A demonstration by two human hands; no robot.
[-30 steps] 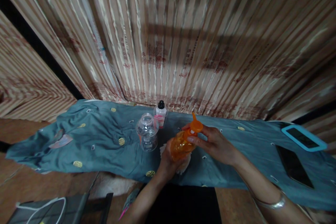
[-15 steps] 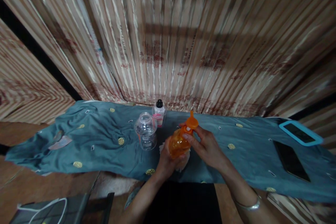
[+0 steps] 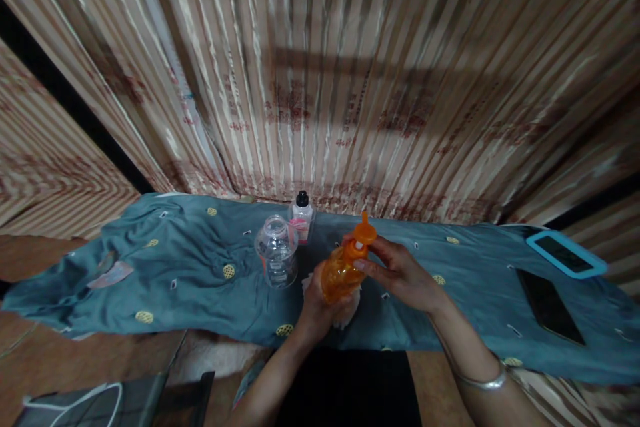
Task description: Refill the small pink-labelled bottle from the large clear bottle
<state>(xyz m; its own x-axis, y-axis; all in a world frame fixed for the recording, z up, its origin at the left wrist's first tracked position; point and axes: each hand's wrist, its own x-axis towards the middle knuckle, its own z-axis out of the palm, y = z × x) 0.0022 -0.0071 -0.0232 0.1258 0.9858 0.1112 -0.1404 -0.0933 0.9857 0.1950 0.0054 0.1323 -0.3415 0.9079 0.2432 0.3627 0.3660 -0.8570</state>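
Observation:
An orange see-through pump bottle [image 3: 341,273] is held tilted above the cloth, its orange pump head [image 3: 365,233] pointing up and away. Wrapped round the lower body of the bottle is my left hand [image 3: 320,303]. A crumpled white tissue or cloth [image 3: 346,315] shows beneath that hand, partly hidden by it. The thumb and fingers of my right hand [image 3: 397,271] close round the bottle's neck, just under the pump head. To the left stands a clear, empty-looking plastic jar [image 3: 278,257], and behind it a small bottle with a black cap [image 3: 302,217].
A teal patterned cloth [image 3: 195,240] covers the narrow table. On the right lie a dark phone [image 3: 550,307] and a light-blue framed tablet [image 3: 567,254]. A pale scrap [image 3: 111,275] rests on the left. Striped curtains [image 3: 320,93] hang right behind the table.
My right thumb has shifted slightly on the bottle's neck, and the right wrist has turned a little. The bottle stays in nearly the same place; the view has shifted slightly.

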